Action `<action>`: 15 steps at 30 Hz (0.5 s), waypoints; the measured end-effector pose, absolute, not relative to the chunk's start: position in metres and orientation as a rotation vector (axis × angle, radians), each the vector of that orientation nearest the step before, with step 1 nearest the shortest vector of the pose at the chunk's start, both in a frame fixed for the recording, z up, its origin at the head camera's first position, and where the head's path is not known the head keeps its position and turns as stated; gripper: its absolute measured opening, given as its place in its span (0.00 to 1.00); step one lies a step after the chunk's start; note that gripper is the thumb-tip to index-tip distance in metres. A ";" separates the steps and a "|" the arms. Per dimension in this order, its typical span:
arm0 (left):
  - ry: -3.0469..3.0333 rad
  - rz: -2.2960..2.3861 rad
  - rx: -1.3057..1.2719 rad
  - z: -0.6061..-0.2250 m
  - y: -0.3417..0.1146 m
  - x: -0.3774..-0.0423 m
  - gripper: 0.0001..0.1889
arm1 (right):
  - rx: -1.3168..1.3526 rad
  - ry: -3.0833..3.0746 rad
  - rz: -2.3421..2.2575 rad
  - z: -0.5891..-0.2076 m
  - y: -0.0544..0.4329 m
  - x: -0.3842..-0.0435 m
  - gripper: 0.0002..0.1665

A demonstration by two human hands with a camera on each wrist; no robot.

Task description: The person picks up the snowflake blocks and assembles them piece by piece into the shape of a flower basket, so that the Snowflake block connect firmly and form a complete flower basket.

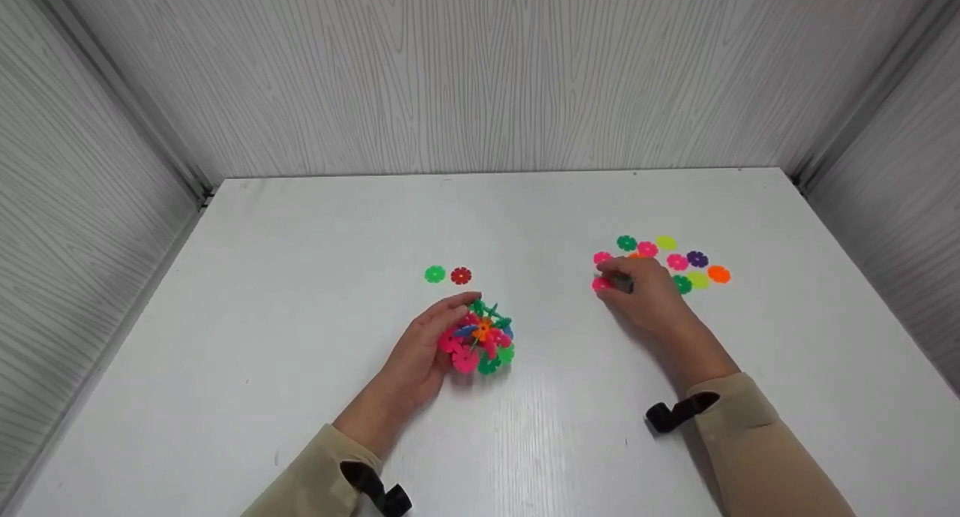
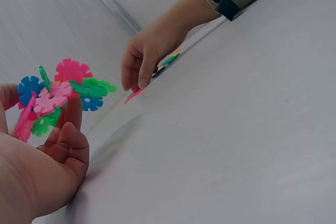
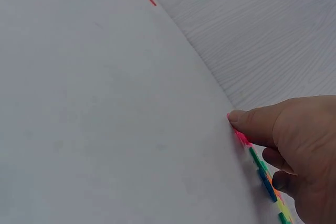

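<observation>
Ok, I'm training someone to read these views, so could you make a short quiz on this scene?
1. True or false: the left hand is empty.

2. In the head view, two flower-shaped discs lie side by side, away from the larger group of loose discs. Their colours are:
A. purple and orange
B. light green and red
C. yellow and pink

3. Fill in: the ____ hand is at the larger group.

Key:
1. False; it holds a multicoloured cluster of joined flower-shaped discs.
2. B.
3. Right; the right hand is over that group's near-left part.
</observation>
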State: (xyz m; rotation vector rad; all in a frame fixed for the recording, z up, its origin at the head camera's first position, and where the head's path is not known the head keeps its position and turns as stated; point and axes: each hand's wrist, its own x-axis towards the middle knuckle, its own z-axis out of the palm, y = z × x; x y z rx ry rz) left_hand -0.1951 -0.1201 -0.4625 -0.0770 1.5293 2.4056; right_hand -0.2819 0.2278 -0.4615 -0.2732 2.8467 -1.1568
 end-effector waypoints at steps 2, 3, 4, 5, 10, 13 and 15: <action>1.540 2.388 -0.058 -0.463 -0.120 -0.194 0.24 | -0.305 2.846 -1.165 -0.462 0.227 -0.281 0.26; 1.548 2.377 -0.047 -0.463 -0.119 -0.194 0.23 | -0.310 2.842 -1.170 -0.463 0.227 -0.280 0.25; 1.562 2.365 -0.034 -0.463 -0.118 -0.194 0.23 | -0.311 2.838 -1.180 -0.463 0.226 -0.279 0.25; 1.581 2.351 -0.020 -0.463 -0.118 -0.193 0.23 | -0.309 2.833 -1.190 -0.463 0.225 -0.278 0.24; 1.723 2.278 0.005 -0.464 -0.113 -0.191 0.22 | -0.338 2.822 -1.224 -0.464 0.213 -0.272 0.17; 1.835 2.218 0.023 -0.464 -0.111 -0.191 0.26 | -0.372 2.792 -1.240 -0.461 0.203 -0.269 0.15; 1.904 2.176 0.037 -0.464 -0.111 -0.191 0.29 | -0.381 2.740 -1.292 -0.458 0.195 -0.266 0.16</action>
